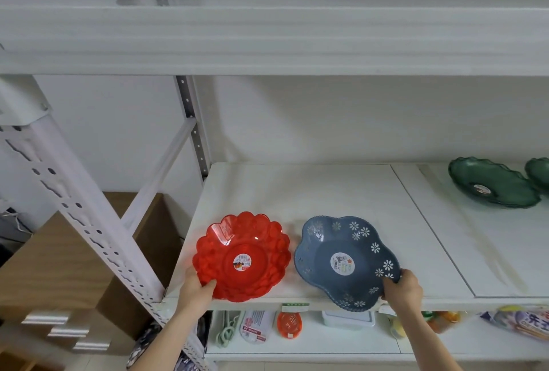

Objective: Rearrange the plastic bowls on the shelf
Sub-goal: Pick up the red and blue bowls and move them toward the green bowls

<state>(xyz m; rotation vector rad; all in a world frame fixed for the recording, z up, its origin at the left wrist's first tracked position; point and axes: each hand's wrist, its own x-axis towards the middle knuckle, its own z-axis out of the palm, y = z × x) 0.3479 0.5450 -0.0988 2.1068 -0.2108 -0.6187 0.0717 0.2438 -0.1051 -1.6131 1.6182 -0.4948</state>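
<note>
A clear red scalloped bowl [242, 256] sits at the front left of the white shelf [297, 192]. My left hand [197, 289] grips its near left rim, thumb inside. Beside it on the right lies a blue flower-patterned bowl [346, 262], its front edge hanging slightly over the shelf lip. My right hand [402, 286] holds its near right rim. Both bowls carry a round sticker in the middle. Dark green wavy bowls [493, 183] rest at the far right of the same shelf, with another green bowl [539, 173] at the frame edge.
A white shelf board [267, 41] runs overhead. A perforated metal upright [89, 222] slants down at the left, with cardboard boxes [59, 252] behind it. The lower shelf [297, 347] holds small packaged goods, an orange item [289, 323] and a white box [347, 318].
</note>
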